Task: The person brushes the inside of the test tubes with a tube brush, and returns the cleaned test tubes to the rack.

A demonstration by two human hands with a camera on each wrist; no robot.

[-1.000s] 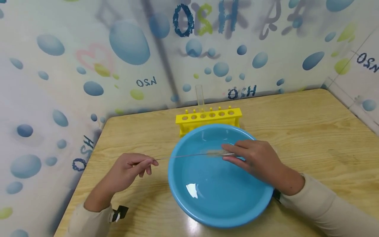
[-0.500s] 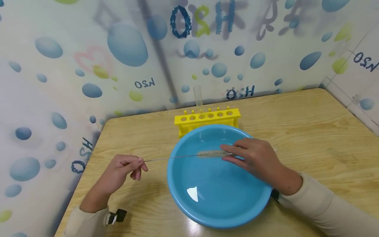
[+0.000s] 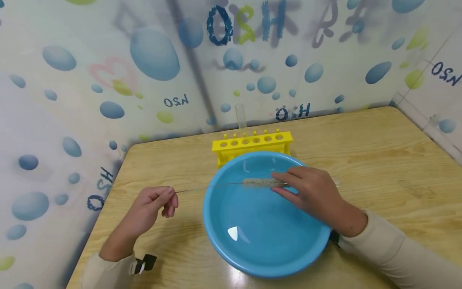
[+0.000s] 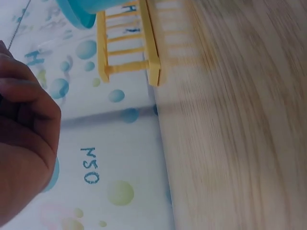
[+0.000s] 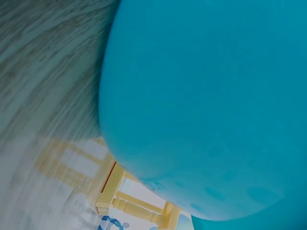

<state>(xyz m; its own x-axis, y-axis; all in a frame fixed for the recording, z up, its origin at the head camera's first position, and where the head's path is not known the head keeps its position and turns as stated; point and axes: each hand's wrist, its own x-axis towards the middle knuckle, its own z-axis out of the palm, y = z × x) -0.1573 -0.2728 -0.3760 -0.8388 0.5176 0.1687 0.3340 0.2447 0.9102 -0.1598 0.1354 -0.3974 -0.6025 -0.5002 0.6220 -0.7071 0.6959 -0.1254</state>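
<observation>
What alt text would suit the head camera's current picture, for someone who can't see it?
A person's left hand pinches the wire handle of a brush reaching over a blue basin, while the right hand holds what looks like a clear tube at the bristled end. Behind the basin, a yellow rack bearing one transparent tube stands on a wooden table.

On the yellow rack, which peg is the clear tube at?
The third peg from the left in the head view; the other five have no tube.
</observation>
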